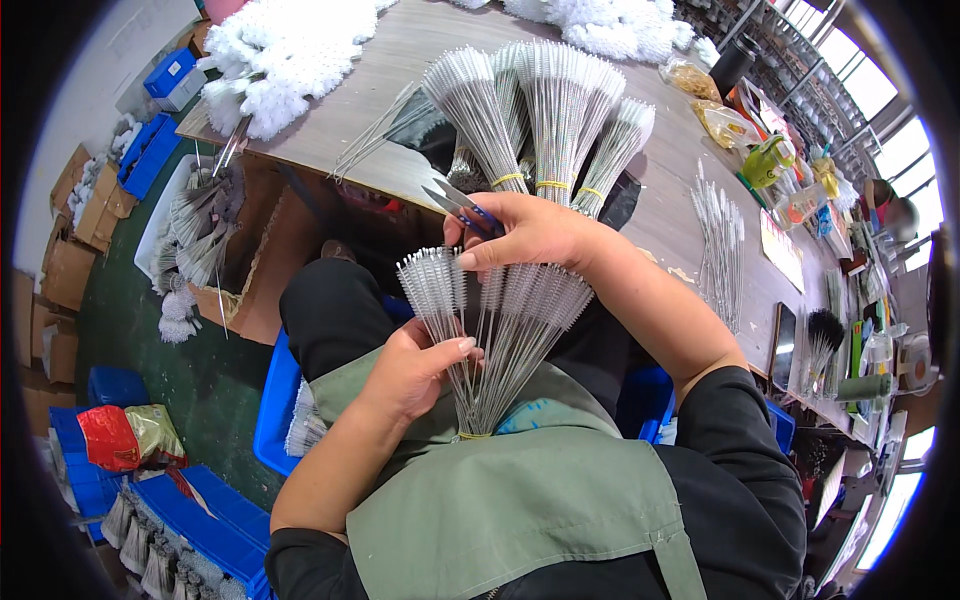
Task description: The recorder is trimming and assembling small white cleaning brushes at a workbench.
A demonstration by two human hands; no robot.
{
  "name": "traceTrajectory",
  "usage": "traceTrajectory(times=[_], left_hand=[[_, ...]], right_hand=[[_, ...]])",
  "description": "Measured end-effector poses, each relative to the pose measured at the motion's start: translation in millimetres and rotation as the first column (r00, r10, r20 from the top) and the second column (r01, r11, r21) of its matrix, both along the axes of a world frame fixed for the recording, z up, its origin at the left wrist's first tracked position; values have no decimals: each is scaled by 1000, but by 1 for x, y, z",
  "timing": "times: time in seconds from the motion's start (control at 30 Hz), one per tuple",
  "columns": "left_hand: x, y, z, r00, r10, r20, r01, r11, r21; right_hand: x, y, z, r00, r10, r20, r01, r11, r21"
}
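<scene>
Working remotely through the head camera, I start at the near left, where blue crates (205,530) stand beyond the arm. Farther off, a white tub (163,215) holds grey brushes (207,235). The left hand (405,370) comes next, its thumb and fingers closed around some stems of a wire brush bundle (515,340). That bundle rests over the lap on the green apron (520,500), heads fanned away from the body, a yellow band (474,436) round its foot.

Just beyond the heads, the right hand (530,235) grips the scissors (468,204), blades parted and pointing left. Its thumb tip meets the bristle tips; I cannot tell whether it pinches a single brush. The hands are apart from each other, both at the bundle.

I judge this to be picking through heads one by one. I would have the left thumb hold a narrow gap between stems, draw one tip clear without bending its wire, and point the blades away from the left fingers. I would also leave the band low so the fan spreads evenly.

To the far right, tied bundles (560,120) stand at the counter (385,60), then loose brushes (718,240) and a phone (783,345).
</scene>
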State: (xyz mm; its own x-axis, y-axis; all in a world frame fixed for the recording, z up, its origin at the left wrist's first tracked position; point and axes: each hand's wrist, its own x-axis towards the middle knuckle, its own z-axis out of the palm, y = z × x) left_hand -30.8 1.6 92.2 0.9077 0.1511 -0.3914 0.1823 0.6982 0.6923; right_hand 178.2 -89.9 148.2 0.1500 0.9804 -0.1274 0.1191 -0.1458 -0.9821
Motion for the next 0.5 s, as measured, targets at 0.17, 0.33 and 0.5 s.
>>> traceTrajectory(times=[0.17,0.33,0.5], left_hand=[[1,-3,4,1000,10,-2,-10,1000,-9],[1,-5,2,1000,13,7,-13,1000,-1],[6,-6,-1,1000,-16,-6,17,994,104]], right_hand=[[6,-2,-9,990,77,-115,-76,997,12],[4,-2,-8,994,102,-40,-100,994,50],[0,-5,-2,1000,18,1,-18,997,74]])
